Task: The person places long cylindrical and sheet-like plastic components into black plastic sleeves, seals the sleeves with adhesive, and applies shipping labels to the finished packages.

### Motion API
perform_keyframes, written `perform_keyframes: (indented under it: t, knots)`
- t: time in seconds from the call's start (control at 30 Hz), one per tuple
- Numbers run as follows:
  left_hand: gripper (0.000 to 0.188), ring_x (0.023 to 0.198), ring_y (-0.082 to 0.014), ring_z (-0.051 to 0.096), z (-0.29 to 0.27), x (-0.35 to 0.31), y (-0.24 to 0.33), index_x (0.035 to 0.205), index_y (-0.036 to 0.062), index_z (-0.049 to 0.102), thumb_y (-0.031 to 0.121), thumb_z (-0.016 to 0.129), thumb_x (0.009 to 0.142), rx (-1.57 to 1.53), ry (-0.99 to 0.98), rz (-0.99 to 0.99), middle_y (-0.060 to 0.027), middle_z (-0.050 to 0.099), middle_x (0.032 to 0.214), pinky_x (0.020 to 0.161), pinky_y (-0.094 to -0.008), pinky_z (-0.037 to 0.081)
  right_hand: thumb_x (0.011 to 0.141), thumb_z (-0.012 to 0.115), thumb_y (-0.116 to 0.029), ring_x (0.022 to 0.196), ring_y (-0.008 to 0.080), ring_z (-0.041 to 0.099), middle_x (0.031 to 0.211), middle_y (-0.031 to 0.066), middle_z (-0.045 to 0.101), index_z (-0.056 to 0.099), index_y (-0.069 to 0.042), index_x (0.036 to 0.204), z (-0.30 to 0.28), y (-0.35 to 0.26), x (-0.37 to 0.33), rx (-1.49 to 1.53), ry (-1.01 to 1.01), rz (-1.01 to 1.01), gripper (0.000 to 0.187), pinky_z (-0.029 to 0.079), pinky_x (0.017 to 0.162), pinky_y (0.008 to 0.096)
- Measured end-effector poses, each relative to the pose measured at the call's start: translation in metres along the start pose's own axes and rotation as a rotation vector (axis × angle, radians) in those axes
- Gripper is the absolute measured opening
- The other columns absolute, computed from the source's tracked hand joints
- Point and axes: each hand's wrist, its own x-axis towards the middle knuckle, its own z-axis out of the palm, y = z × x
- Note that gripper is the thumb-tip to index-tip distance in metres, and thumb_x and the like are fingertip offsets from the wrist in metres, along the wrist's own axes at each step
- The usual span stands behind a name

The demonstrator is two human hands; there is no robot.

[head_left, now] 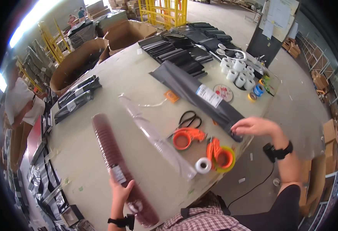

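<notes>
Here my left hand (121,190) holds a long dark-red ribbed roll (110,145), lower left of frame; right of centre, my right hand (255,126), fingers curled, is at a black plastic bag (183,84), grip unclear.

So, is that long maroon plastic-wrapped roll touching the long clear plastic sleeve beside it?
Apart. The head view shows a strip of pale tabletop running between the maroon roll and the clear sleeve.
</notes>
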Motion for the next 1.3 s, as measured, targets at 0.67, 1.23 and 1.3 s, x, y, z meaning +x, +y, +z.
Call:
perform_keyframes:
  t: [0.67, 1.23, 1.3]
  knots:
    - [0.099, 0.118, -0.0341, 0.042, 0.018, -0.002, 0.047, 0.140, 0.0092, 0.020, 0.013, 0.067, 0.053, 0.119, 0.234, -0.312, -0.0205, 0.040, 0.128, 0.098, -0.0401, 0.035, 0.076, 0.054, -0.009, 0.085, 0.0278, 0.063, 0.087, 0.0126, 0.064, 0.065, -0.004, 0.078, -0.218, -0.023, 0.479, -1.213, 0.564, -0.485, 0.012, 0.052, 0.072, 0.0355]
    - [0.099, 0.124, -0.0343, 0.035, 0.012, 0.006, 0.064, 0.141, 0.0069, 0.016, 0.013, 0.064, 0.054, 0.142, 0.194, -0.360, -0.0206, 0.034, 0.135, 0.103, -0.0387, 0.029, 0.079, 0.049, -0.013, 0.081, 0.0361, 0.058, 0.081, 0.0169, 0.061, 0.055, -0.004, 0.088, -0.234, -0.018, 0.499, -0.463, 1.239, -0.540, 0.014, 0.046, 0.068, 0.0449]
    - [0.100, 0.118, -0.0333, 0.041, 0.012, 0.005, 0.062, 0.140, 0.0102, 0.020, 0.015, 0.067, 0.053, 0.123, 0.182, -0.448, -0.0194, 0.040, 0.130, 0.097, -0.0394, 0.036, 0.081, 0.046, -0.013, 0.082, 0.0375, 0.057, 0.084, 0.0191, 0.061, 0.056, -0.003, 0.093, -0.242, -0.012, 0.486, -0.442, 1.070, -0.583, 0.018, 0.045, 0.069, 0.0455]
